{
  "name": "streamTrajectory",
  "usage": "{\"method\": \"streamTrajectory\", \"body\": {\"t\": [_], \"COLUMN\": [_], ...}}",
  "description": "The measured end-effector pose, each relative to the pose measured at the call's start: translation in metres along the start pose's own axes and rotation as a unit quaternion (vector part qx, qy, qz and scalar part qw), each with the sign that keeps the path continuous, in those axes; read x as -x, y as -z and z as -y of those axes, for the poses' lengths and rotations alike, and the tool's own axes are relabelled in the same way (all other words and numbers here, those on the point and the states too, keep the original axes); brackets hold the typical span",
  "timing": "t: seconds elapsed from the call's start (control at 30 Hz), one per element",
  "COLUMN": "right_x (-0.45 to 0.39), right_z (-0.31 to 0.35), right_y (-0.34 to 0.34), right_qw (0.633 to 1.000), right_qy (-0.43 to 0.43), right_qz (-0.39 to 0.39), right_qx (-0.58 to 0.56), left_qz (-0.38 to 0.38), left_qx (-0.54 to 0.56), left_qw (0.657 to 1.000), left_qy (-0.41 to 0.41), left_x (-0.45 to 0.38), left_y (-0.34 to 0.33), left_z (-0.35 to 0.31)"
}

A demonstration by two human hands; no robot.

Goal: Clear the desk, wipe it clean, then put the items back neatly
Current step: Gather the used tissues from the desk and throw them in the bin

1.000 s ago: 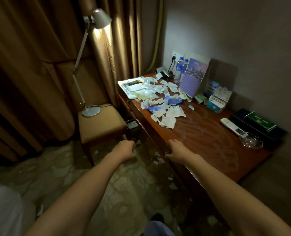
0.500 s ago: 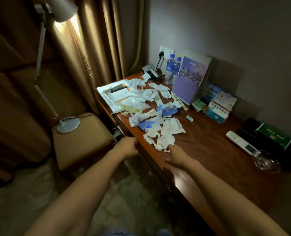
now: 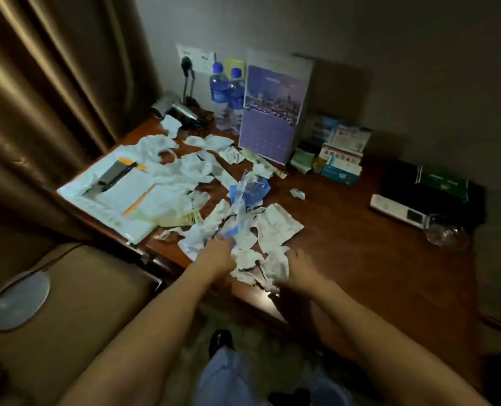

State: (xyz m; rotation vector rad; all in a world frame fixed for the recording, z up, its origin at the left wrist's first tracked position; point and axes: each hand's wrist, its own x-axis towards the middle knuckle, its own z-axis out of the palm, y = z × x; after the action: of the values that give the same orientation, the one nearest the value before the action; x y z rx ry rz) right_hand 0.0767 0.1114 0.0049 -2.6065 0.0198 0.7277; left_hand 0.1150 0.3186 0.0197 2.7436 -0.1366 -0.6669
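Clearing barely begun: desk (image 3: 346, 259) not yet wiped, torn paper scraps (image 3: 275, 227) strewn across its left half, left hand (image 3: 217, 254) and right hand (image 3: 302, 268) at the near scraps, grip indeterminate.

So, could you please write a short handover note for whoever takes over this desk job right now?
Left hand and right hand reach into the near edge of the paper scraps; the blur hides whether either grips any.
Desk still loaded: scraps across its left half, bottles, calendar, boxes at the back, remote and ashtray on the right.
Done: nothing cleared.
Left: clear, wipe, put back.
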Motion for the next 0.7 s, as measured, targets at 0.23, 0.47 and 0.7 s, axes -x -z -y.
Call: {"method": "streamTrajectory", "body": {"t": [0.23,0.47,0.7], "right_x": [-0.028,-0.038,-0.051], "right_z": [0.037,0.050,0.056], "right_y": [-0.028,-0.056,-0.062], "right_qw": [0.997,0.989,0.983], "right_qy": [-0.081,-0.141,-0.122], "right_qz": [-0.017,-0.042,-0.039], "right_qx": [-0.010,0.011,-0.132], "left_qz": [0.042,0.129,0.112], "left_qx": [-0.085,-0.142,-0.140], "left_qw": [0.992,0.972,0.972], "left_qy": [-0.081,-0.137,-0.150], "left_x": [-0.067,-0.096,-0.104], "left_y": [0.019,0.007,0.002], "left_z": [0.031,0.041,0.048]}}
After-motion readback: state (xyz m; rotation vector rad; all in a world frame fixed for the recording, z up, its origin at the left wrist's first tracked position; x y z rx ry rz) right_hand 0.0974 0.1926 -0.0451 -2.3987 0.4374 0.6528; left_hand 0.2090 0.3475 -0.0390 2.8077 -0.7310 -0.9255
